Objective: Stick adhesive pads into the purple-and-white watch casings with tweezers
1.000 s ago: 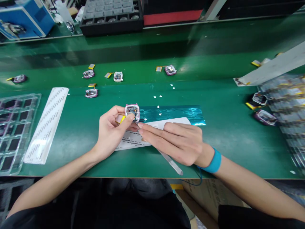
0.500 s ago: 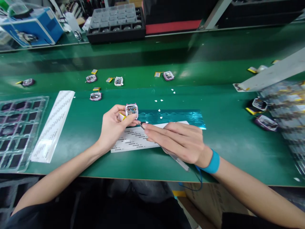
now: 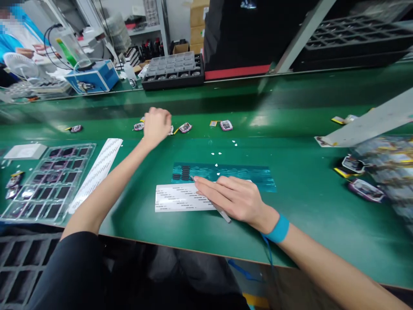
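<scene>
My left hand is stretched over the far part of the bench, among small open watch cases with wired batteries. Its fingers curl downward and their tips are hidden, so I cannot tell whether anything is in them. Just right of it lies an open watch case; another watch case is on its left. My right hand, wearing a blue wrist strap, is closed on slim tweezers. Their tip is beside small black strips on a shiny blue film. Under this hand lies a white printed sheet.
A clear tray of dark parts and a printed strip lie left. More watch cases and a slanted white post stand right. At the back are a blue machine, a black tray and a person's hands.
My left hand has let go of the watch case it held and moved up and away from my right hand. A watch case now lies beside it. The view has tilted upward.
</scene>
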`<state>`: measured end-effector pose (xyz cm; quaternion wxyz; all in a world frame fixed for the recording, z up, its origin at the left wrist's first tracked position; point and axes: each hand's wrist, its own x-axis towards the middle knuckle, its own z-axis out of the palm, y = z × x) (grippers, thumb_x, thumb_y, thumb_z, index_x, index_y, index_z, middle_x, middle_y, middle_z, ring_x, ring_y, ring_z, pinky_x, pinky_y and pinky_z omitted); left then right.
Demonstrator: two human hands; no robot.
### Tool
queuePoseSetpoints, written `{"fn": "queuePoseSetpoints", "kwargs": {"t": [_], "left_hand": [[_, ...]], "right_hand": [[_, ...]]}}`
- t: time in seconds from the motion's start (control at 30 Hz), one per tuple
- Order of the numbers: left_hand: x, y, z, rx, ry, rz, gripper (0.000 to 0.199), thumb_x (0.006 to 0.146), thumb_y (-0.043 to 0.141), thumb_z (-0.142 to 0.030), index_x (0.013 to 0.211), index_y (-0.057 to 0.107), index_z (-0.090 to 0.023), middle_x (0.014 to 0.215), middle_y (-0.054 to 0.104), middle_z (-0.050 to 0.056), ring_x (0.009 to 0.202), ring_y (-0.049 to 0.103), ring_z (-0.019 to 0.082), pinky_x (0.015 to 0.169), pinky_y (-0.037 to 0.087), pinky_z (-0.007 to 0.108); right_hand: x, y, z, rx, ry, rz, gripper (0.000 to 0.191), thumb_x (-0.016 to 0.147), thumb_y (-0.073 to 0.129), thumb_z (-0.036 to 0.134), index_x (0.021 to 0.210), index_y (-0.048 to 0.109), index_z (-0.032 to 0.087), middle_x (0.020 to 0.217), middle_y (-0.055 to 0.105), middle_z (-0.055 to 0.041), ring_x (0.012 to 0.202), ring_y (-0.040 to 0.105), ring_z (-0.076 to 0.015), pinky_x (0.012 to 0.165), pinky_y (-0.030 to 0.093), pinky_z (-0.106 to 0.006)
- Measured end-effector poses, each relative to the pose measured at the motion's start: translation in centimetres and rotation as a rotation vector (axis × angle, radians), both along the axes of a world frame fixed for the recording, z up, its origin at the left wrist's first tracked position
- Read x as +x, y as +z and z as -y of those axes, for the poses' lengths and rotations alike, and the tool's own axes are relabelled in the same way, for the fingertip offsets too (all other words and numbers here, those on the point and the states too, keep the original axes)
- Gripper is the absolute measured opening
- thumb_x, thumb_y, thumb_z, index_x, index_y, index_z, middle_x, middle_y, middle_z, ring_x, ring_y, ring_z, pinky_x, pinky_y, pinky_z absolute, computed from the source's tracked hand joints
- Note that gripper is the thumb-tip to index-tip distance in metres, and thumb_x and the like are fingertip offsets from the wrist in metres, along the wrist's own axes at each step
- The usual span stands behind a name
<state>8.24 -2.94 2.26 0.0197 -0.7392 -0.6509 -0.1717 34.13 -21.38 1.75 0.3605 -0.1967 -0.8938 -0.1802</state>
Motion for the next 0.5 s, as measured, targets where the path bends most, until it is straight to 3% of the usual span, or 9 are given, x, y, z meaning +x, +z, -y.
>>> {"fn": "queuePoseSetpoints", "kwargs": {"t": [0.07, 0.13, 0.2, 0.37, 0.5], "left_hand": [[-3.3, 0.6, -0.4, -0.069, 0.176, -0.190, 0.045, 0.100, 0.040, -0.035, 0.125, 0.068, -0.009, 0.139, 0.062, 0.024, 0.138, 0.044, 0.043, 0.110, 0.038, 0.056], [-6.3, 0.8, -0.4, -0.162, 0.238, -0.239, 0.051, 0.095, 0.050, -0.041, 0.126, 0.067, -0.003, 0.138, 0.059, 0.030, 0.135, 0.046, 0.047, 0.106, 0.042, 0.055], [-8.4, 1.0, -0.1, -0.229, 0.252, -0.265, 0.051, 0.095, 0.049, -0.041, 0.126, 0.067, -0.004, 0.134, 0.062, 0.028, 0.128, 0.054, 0.043, 0.104, 0.045, 0.050], [-9.8, 2.9, 3.1, -0.321, 0.299, -0.326, 0.051, 0.095, 0.048, -0.050, 0.107, 0.074, -0.008, 0.111, 0.072, 0.024, 0.112, 0.065, 0.041, 0.096, 0.051, 0.046], [-9.6, 4.5, 7.1, -0.441, 0.347, -0.360, 0.053, 0.083, 0.061, -0.065, 0.080, 0.075, -0.015, 0.086, 0.073, 0.020, 0.092, 0.071, 0.044, 0.079, 0.055, 0.050]], "right_hand": [[-0.1, 0.1, 0.0, 0.020, -0.002, -0.015, 0.015, 0.099, 0.062, 0.011, 0.104, 0.076, 0.014, 0.115, 0.080, -0.0040, 0.067, 0.058, -0.0119, 0.054, 0.048, -0.027], [-0.2, 0.1, 0.2, 0.042, 0.003, -0.035, 0.014, 0.099, 0.063, 0.012, 0.102, 0.077, 0.014, 0.113, 0.080, -0.0040, 0.066, 0.057, -0.0118, 0.052, 0.045, -0.028], [-0.2, 0.1, 0.2, 0.056, 0.008, -0.035, 0.014, 0.099, 0.063, 0.012, 0.100, 0.077, 0.014, 0.111, 0.081, -0.0038, 0.064, 0.056, -0.0114, 0.050, 0.043, -0.028], [-0.2, 0.2, 0.3, 0.063, 0.001, -0.067, 0.018, 0.100, 0.060, 0.011, 0.099, 0.077, 0.013, 0.108, 0.081, -0.0036, 0.064, 0.055, -0.0114, 0.049, 0.042, -0.027], [-0.2, 0.5, 0.3, 0.077, 0.001, -0.047, 0.016, 0.100, 0.061, 0.012, 0.099, 0.077, 0.015, 0.108, 0.081, -0.0031, 0.065, 0.055, -0.0109, 0.049, 0.042, -0.027]]}}
